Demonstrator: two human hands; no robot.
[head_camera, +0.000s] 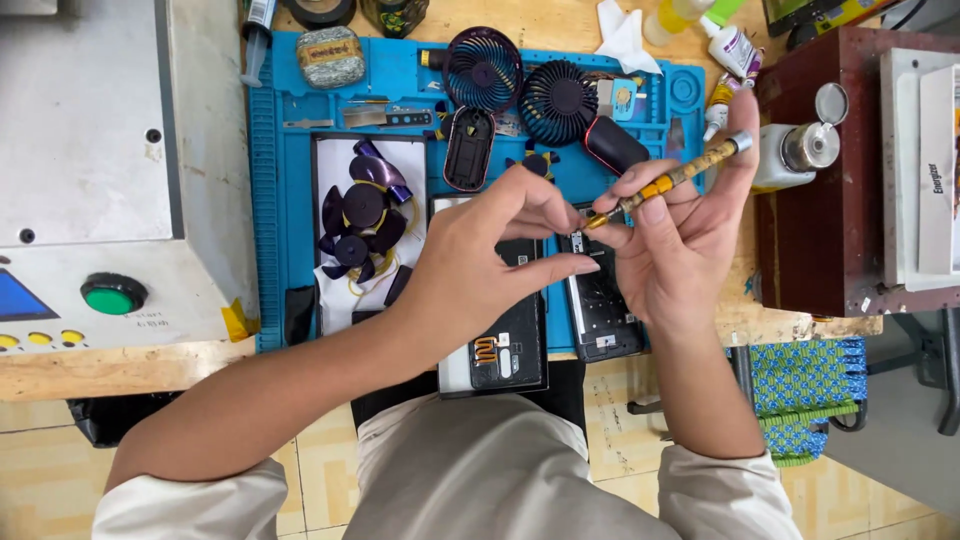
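My right hand (675, 235) grips a slim yellow and silver screwdriver (668, 181), held slantwise with its index finger on the cap. My left hand (490, 255) reaches in from the left, and its thumb and fingers pinch at the screwdriver's tip. Below the hands lie two opened black phones, one (505, 345) on a white sheet and one (600, 310) to its right, both on the blue work mat (275, 200).
Dark purple fan blades (362, 215) lie on a white sheet. Two round black fan grilles (520, 85), a black shell (468, 148) and small tools sit further back. A grey machine with a green button (112, 294) stands left; a brown box (810, 200) with a bottle stands right.
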